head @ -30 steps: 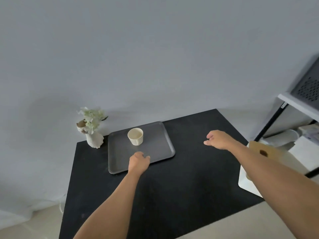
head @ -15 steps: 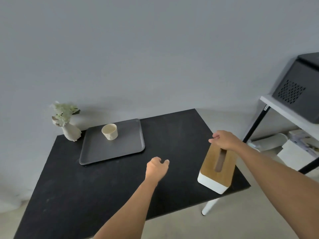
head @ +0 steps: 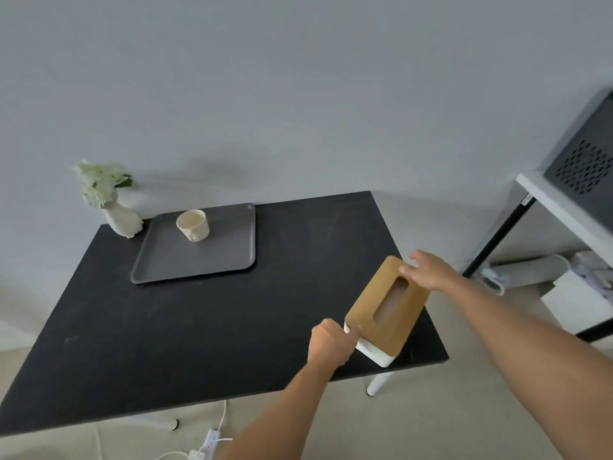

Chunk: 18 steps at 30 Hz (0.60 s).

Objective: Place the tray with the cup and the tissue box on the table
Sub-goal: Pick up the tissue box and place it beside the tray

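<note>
Now the tissue box (head: 386,308) is the job in hand. The tray (head: 195,249) lies flat at the back of the black bench (head: 185,330), next to a small white vase with flowers (head: 114,207). The cup (head: 193,225) stands up on the tray, toward its far side. So that part looks done.

The tissue box is at the front right corner of the bench, well apart from the tray. It has a brown wooden top with a long hole in it and a white body. It sits slanted, with one end pointing toward the bench edge. I cannot tell if all of its bottom is down on the bench or if it is a bit lifted.

The right hand (head: 431,270) is on the far end of the box. Its fingers are bent over the top edge there, holding it. The left hand (head: 330,343) is at the near end. It is curled, and the thumb presses on the corner where the wood meets the white part. Both hands look like they grip the box, one at each end.

Next, I think the box needs to be set down flat and pushed a bit away from the edge, so it cannot fall off. Then both hands can open and let go. The corner is close to the drop, so a slow, gentle move is best.
</note>
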{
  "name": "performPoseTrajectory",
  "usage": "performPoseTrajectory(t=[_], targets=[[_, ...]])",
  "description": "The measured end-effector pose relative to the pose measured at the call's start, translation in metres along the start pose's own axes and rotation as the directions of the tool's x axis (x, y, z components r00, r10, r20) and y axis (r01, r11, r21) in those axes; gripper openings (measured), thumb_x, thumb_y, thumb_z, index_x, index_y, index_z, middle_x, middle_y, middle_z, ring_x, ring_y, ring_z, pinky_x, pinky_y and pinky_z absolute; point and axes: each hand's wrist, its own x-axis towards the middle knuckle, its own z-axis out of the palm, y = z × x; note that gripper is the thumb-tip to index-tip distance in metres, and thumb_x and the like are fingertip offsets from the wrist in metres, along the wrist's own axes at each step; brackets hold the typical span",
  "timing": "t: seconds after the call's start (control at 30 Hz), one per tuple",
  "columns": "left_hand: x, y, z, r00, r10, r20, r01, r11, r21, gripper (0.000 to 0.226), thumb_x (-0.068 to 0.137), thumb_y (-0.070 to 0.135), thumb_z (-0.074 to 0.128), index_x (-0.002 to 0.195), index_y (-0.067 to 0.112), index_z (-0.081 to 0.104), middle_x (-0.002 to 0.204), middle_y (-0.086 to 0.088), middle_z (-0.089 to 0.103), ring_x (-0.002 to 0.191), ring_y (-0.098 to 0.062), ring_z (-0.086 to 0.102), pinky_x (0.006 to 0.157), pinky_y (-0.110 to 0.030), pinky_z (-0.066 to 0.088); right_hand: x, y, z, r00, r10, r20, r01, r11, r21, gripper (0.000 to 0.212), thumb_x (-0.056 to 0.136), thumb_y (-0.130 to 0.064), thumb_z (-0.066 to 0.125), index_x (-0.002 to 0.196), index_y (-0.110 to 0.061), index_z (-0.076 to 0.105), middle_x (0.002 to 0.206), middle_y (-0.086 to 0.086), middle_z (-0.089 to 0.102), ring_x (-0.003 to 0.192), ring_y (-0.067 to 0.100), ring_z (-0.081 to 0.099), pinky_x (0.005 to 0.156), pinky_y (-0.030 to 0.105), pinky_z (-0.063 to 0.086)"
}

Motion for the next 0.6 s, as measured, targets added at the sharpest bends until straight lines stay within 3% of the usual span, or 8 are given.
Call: performPoseTrajectory(t=[0.13,0.37,0.47,0.6], targets=[[0.005,0.005,0.012,1.0,-0.021,0.02,0.022,0.999,-0.049,0.043,0.081,0.041,0.059,0.101,0.003,0.065,0.068,-0.003,0.063,0.055,-0.016,0.066,0.061,-0.028,0.06,0.01,0.01,0.005,0.998,0.034,0.044,-0.034,0.999,0.001,0.058,0.097,-0.041,0.049,0.146,-0.012,0.036,0.151,0.01,0.042,0.137,0.03,0.043,0.106,0.043,0.039],[0.007,0.009,0.017,0.999,-0.052,-0.003,0.052,0.997,-0.063,0.031,0.079,0.038,0.061,0.087,0.008,0.057,0.069,-0.002,0.058,0.056,-0.017,0.06,0.053,-0.027,0.052,0.019,0.011,0.011,0.994,0.044,0.1,-0.042,0.999,-0.028,0.052,0.1,-0.035,0.044,0.146,-0.011,0.037,0.149,0.011,0.044,0.136,0.03,0.043,0.106,0.043,0.039],[0.01,0.009,0.019,0.997,-0.061,-0.046,0.056,0.994,-0.096,0.03,0.085,0.035,0.06,0.097,0.008,0.056,0.079,-0.003,0.058,0.06,-0.015,0.056,0.055,-0.028,0.05,0.021,0.006,0.011,0.994,0.047,0.094,-0.046,0.999,-0.009,0.048,0.101,-0.031,0.041,0.144,-0.009,0.041,0.146,0.011,0.048,0.132,0.029,0.047,0.104,0.041,0.04],[0.014,0.001,0.013,0.99,-0.105,-0.091,0.08,0.966,-0.244,0.023,0.091,0.026,0.057,0.102,0.006,0.054,0.078,0.0,0.052,0.058,-0.009,0.048,0.046,-0.02,0.038,0.021,-0.008,0.012,0.996,0.017,0.083,-0.02,0.999,0.031,0.04,0.099,-0.023,0.041,0.136,-0.01,0.049,0.133,0.009,0.056,0.12,0.027,0.054,0.094,0.037,0.042]])
